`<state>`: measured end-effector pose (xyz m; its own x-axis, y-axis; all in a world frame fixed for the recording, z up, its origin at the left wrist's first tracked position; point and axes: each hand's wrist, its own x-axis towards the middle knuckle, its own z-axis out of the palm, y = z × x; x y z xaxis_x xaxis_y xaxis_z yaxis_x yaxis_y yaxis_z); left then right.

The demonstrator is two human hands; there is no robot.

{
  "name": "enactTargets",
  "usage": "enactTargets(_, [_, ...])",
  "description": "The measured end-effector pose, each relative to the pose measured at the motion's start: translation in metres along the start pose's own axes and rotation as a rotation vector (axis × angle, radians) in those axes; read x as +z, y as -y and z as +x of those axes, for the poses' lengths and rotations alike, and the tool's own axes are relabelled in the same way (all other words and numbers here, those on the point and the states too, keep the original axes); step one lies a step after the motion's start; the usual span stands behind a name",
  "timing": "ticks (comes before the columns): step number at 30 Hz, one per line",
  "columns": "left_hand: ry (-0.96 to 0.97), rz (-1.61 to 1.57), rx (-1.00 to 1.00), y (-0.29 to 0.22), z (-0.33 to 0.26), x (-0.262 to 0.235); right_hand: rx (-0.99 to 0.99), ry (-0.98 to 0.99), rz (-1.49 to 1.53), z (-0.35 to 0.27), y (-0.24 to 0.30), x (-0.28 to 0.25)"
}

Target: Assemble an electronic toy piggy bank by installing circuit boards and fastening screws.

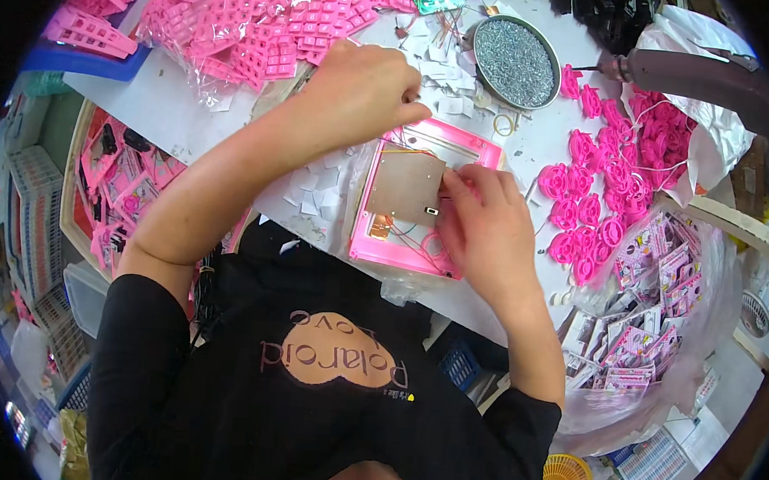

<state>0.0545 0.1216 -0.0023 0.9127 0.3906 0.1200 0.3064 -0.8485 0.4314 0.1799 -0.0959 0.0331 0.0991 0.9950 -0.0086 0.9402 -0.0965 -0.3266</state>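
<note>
A pink plastic frame (360,230) lies on the table in front of me, its inner side up. Inside it rests a grey-brown circuit board (405,184) with a small black switch at its lower right, and thin red and dark wires run around it. My right hand (491,224) grips the board's right edge with bent fingers. Above the frame's upper left corner, my left hand (372,90) is curled, thumb toward the frame; its fingertips are mostly hidden, so what they hold cannot be made out. Pink keypads (319,16) lie just beyond it.
A round dish of small screws (516,61) stands beyond the frame. An electric screwdriver (676,73) extends in from the upper right above pink ring-shaped parts (613,175). White paper bits (322,188) are scattered about. A bag of printed packets (653,318) sits at right, a parts box (83,195) at left.
</note>
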Motion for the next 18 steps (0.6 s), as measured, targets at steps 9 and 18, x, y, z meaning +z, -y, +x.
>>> enactTargets(9, [-0.239, -0.420, 0.104, -0.044, -0.020, 0.011, 0.220, -0.335, 0.765, 0.037, -0.006, 0.011])
enactTargets(18, [-0.059, -0.603, 0.012, -0.035, -0.028, 0.007, 0.001, -0.513, 0.396, 0.031, -0.010, 0.018])
